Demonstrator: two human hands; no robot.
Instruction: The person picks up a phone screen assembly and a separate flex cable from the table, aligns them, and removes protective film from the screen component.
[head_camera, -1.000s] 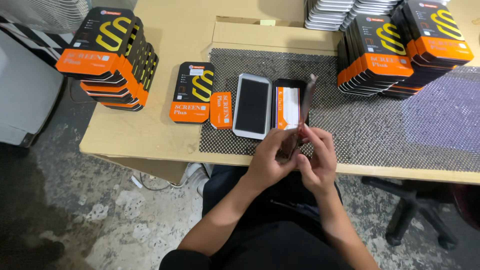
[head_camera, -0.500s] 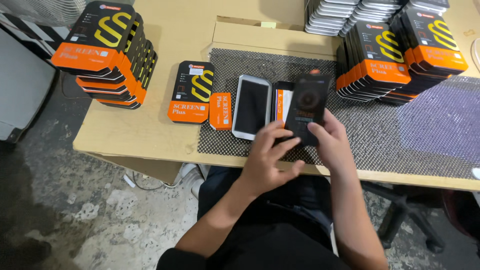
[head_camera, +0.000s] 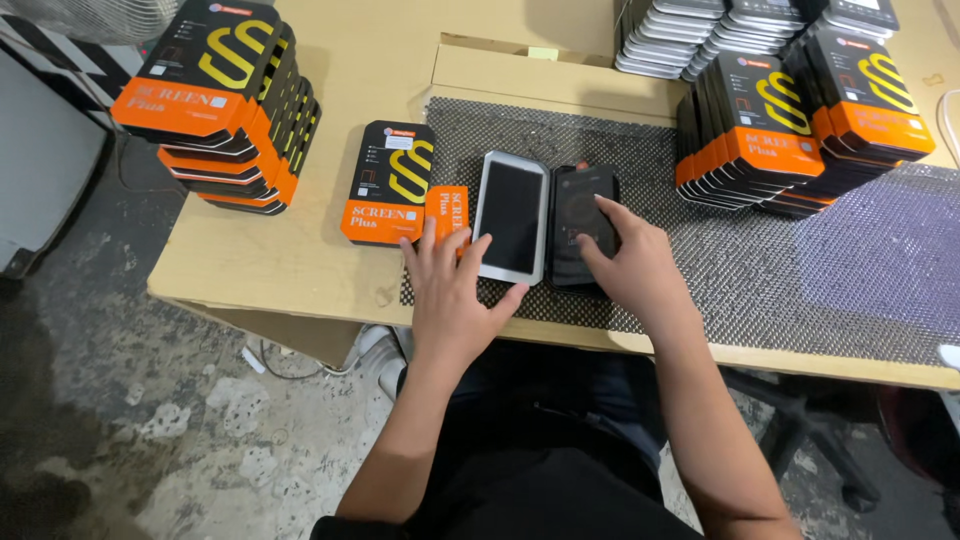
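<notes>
- Landmark: a dark perforated mat (head_camera: 700, 260) lies on a tan table (head_camera: 280, 270); all positions below are given relative to this mat.
- Right hand (head_camera: 635, 265): rests palm down on the mat's front-centre area, fingers (head_camera: 607, 212) spread and nearly flat, pressing on a black flat pack (head_camera: 580, 205). Nothing is gripped; contact is from above only.
- Black flat pack: lies flat on the mat, centre-left, its lower part covered by the right hand.
- White-framed phone template (head_camera: 512, 215): lies flat on the mat, just left of the black flat pack, touching or almost touching it; dark screen face up.
- Left hand (head_camera: 455, 300): at the mat's front-left corner, open with fingers splayed. The thumb side touches the lower edge of the white-framed phone template; the fingertips reach an orange-and-black box (head_camera: 392, 180). Nothing is enclosed in the hand.
- Orange-and-black box: lies flat on the table just off the mat's left edge, with an orange flap (head_camera: 447, 208) overlapping that edge.
- Left stack of boxes (head_camera: 225, 100): on the table well left of the mat, leaning.
- Right row of boxes (head_camera: 800, 120): stands on the mat's rear-right part.
- Grey trays (head_camera: 670, 35): stacked behind the mat, beyond its rear edge.
- Cardboard sheet (head_camera: 540, 75): lies along the mat's rear-left edge.
</notes>
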